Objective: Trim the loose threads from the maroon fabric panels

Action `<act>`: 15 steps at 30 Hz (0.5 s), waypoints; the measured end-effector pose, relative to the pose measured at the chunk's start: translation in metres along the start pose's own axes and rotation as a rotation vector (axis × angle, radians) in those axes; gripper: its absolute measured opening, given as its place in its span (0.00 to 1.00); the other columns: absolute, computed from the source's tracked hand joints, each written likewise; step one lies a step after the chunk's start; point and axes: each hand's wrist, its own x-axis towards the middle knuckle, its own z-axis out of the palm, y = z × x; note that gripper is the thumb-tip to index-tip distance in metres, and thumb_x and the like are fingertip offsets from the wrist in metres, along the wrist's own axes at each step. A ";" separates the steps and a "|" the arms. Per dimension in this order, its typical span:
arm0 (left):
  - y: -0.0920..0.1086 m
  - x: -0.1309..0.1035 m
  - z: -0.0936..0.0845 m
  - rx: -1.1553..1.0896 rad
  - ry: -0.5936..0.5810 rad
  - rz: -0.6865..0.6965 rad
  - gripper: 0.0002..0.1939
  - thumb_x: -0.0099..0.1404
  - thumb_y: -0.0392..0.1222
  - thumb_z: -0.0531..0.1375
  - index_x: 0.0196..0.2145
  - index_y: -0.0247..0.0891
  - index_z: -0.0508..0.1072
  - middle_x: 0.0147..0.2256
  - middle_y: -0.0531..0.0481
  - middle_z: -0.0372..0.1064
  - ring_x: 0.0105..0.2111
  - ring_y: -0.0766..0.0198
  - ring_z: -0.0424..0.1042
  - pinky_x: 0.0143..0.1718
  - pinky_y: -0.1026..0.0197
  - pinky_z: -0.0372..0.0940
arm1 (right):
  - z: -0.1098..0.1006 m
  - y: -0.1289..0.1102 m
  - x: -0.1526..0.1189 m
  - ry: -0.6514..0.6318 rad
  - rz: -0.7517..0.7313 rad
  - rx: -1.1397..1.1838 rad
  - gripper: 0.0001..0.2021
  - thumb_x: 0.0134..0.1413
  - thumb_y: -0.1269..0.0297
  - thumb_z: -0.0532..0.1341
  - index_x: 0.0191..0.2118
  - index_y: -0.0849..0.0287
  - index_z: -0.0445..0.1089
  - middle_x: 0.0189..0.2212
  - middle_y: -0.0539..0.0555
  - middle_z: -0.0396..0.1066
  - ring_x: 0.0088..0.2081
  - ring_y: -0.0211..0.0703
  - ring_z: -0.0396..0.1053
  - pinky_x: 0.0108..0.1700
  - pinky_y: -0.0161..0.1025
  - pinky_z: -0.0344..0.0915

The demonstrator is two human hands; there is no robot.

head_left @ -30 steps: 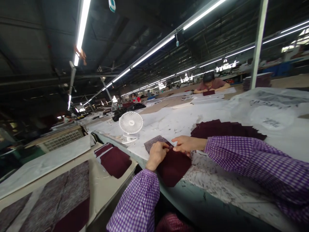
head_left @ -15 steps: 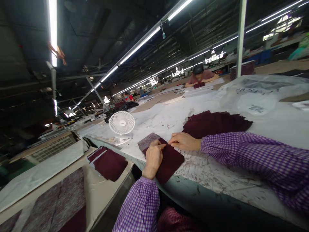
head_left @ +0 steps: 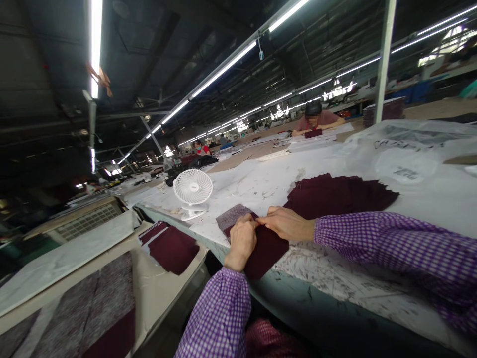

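Note:
A maroon fabric piece (head_left: 269,252) lies over the table's near edge, with a speckled grey part (head_left: 234,215) at its far left end. My left hand (head_left: 243,240) presses on it, thumb and fingers pinched at the middle of the cloth. From the right, my right hand (head_left: 286,223) reaches in, its fingertips closed on the same cloth and meeting the left thumb. The fingers hide the spot between them. Just behind my right hand, a fanned pile of maroon fabric pieces (head_left: 339,195) rests on the table.
A small white fan (head_left: 193,187) stands left of the cloth. On a lower surface at left lie more maroon pieces (head_left: 174,250) and a large speckled grey piece (head_left: 100,303). Clear plastic sheeting (head_left: 410,144) covers the right back. A co-worker (head_left: 315,119) sits across the table.
My right hand has moved left along the cloth, so its fingertips now meet my left hand's. My left hand stays on the same part of the cloth. The view has shifted slightly.

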 end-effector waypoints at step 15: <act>-0.045 -0.044 -0.010 -0.197 0.157 0.055 0.14 0.67 0.37 0.51 0.36 0.42 0.77 0.32 0.50 0.70 0.36 0.63 0.66 0.38 0.61 0.59 | -0.001 0.006 0.012 -0.136 -0.105 -0.062 0.22 0.50 0.76 0.52 0.49 0.56 0.71 0.35 0.56 0.71 0.39 0.45 0.61 0.43 0.41 0.54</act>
